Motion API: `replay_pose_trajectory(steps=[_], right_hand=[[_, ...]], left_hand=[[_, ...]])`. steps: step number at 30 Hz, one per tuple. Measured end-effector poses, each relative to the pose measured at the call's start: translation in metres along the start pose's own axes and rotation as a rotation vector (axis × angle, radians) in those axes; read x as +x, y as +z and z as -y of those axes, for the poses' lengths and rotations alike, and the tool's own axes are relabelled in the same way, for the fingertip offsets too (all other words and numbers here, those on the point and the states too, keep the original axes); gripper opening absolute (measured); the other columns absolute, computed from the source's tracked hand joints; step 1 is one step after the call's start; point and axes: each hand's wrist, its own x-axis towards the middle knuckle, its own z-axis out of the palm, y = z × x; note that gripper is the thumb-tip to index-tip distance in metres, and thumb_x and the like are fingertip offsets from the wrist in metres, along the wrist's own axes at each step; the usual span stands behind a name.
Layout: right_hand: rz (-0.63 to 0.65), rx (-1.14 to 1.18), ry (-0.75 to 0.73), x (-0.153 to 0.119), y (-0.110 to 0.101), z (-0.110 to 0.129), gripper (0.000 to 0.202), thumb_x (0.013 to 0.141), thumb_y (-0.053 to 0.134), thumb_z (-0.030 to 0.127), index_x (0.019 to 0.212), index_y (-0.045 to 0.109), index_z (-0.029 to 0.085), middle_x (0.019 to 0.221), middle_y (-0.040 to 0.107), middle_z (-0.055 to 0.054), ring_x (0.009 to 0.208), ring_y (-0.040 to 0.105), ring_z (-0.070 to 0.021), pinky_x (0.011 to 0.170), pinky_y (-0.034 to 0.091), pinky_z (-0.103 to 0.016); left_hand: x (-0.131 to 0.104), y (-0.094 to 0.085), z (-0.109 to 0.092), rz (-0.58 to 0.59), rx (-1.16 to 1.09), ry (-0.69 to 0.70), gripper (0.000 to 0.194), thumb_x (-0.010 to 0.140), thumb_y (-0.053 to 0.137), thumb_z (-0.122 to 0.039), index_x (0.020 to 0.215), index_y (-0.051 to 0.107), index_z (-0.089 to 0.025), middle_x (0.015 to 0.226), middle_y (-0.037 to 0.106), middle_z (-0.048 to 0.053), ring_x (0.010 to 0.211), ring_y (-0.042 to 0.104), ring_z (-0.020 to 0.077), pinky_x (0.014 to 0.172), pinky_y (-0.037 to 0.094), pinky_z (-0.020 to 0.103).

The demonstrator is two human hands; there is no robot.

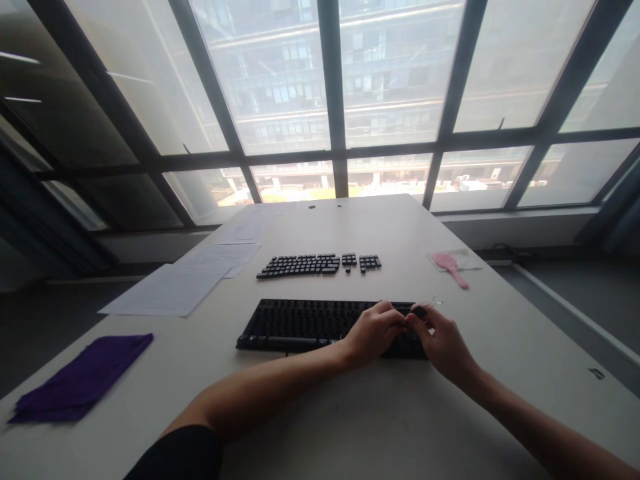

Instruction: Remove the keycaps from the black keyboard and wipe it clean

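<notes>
A black keyboard base [300,320] lies across the white table, its key area bare of most caps. Over its right end, my left hand [376,328] has its fingers closed and bent down at the board; what they hold, if anything, is hidden. Touching or nearly touching it, my right hand [443,340] pinches a small dark piece [419,311], and a thin clear or wire-like item [436,301] sticks out above those fingers. Behind the board, removed keycaps [300,265] stand in keyboard order, with smaller groups of keycaps [370,262] to their right.
White paper sheets [165,290] lie at the left of the table [310,413], with a folded purple cloth [85,380] nearer me. A pink brush [450,265] rests on clear plastic at the right. Large windows stand beyond the far edge.
</notes>
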Motion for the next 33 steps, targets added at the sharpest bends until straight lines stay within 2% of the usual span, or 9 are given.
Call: replay_pose_trajectory(steps=[4,7,11,15,18,20,24,29,33], right_hand=[[0.011,-0.118,-0.039,-0.002,-0.001,0.003,0.025,0.095,0.049,0.041,0.098,0.064,0.021,0.070,0.068,-0.003,0.056,0.060,-0.0195,0.055,0.043,-0.029],[0.012,-0.105,-0.066,-0.003,0.000,0.005,0.023,0.095,0.049,0.038,0.099,0.064,0.021,0.075,0.070,-0.004,0.060,0.062,-0.0201,0.057,0.045,-0.030],[-0.055,0.055,-0.050,-0.001,0.003,0.007,0.022,0.093,0.055,0.040,0.094,0.065,0.020,0.083,0.072,-0.007,0.071,0.067,-0.0224,0.068,0.052,-0.034],[-0.084,0.332,0.118,0.004,0.005,0.008,0.033,0.088,0.062,0.052,0.092,0.063,0.019,0.080,0.073,-0.008,0.070,0.070,-0.0236,0.065,0.057,-0.034],[-0.080,0.443,0.200,0.006,0.006,0.007,0.039,0.084,0.064,0.058,0.090,0.062,0.019,0.082,0.074,-0.010,0.069,0.071,-0.0245,0.063,0.058,-0.034],[-0.101,0.455,0.202,0.006,0.006,0.007,0.040,0.082,0.067,0.057,0.089,0.062,0.019,0.079,0.073,-0.008,0.068,0.070,-0.0238,0.062,0.058,-0.033],[-0.136,0.394,0.132,0.004,0.003,0.010,0.033,0.084,0.069,0.050,0.086,0.065,0.017,0.072,0.069,-0.005,0.067,0.067,-0.0212,0.063,0.055,-0.031],[-0.125,0.351,0.098,0.004,-0.001,0.013,0.031,0.087,0.065,0.049,0.085,0.065,0.017,0.072,0.069,-0.006,0.067,0.065,-0.0209,0.064,0.054,-0.031],[-0.121,0.425,0.127,0.006,-0.001,0.012,0.032,0.086,0.067,0.049,0.087,0.065,0.017,0.071,0.070,-0.006,0.066,0.066,-0.0208,0.063,0.054,-0.031]], left_hand=[[0.000,-0.001,-0.002,-0.014,-0.012,-0.027,0.005,0.087,0.066,-0.018,0.084,0.071,-0.018,0.084,0.058,0.002,0.076,0.058,0.0130,0.074,0.048,0.024],[0.001,-0.002,-0.003,-0.034,-0.048,-0.058,0.004,0.085,0.067,-0.016,0.081,0.069,-0.018,0.083,0.058,0.002,0.076,0.057,0.0129,0.074,0.047,0.024],[0.006,-0.007,-0.004,-0.073,-0.168,-0.132,0.005,0.080,0.070,-0.014,0.077,0.067,-0.016,0.078,0.059,0.001,0.073,0.056,0.0128,0.069,0.046,0.024],[0.011,-0.010,-0.002,-0.078,-0.283,-0.196,0.008,0.079,0.071,-0.016,0.075,0.065,-0.014,0.075,0.060,0.001,0.071,0.056,0.0132,0.066,0.046,0.024],[0.010,-0.010,-0.002,-0.096,-0.238,-0.161,0.005,0.082,0.069,-0.018,0.080,0.066,-0.015,0.080,0.060,0.002,0.074,0.056,0.0137,0.068,0.047,0.025],[0.007,-0.010,-0.003,-0.093,-0.183,-0.116,0.003,0.085,0.066,-0.018,0.088,0.068,-0.017,0.086,0.061,0.003,0.078,0.057,0.0144,0.073,0.048,0.026],[0.004,-0.009,-0.006,-0.046,-0.154,-0.040,0.024,0.089,0.064,-0.019,0.113,0.067,-0.021,0.096,0.062,0.005,0.086,0.060,0.0161,0.080,0.050,0.029],[0.005,-0.010,-0.005,-0.036,-0.194,-0.015,0.017,0.090,0.063,-0.019,0.106,0.069,-0.019,0.098,0.063,0.007,0.089,0.061,0.0171,0.083,0.051,0.030],[0.006,-0.009,-0.001,-0.053,-0.215,-0.013,0.018,0.091,0.062,-0.019,0.108,0.070,-0.019,0.099,0.065,0.007,0.091,0.062,0.0170,0.084,0.052,0.030]])
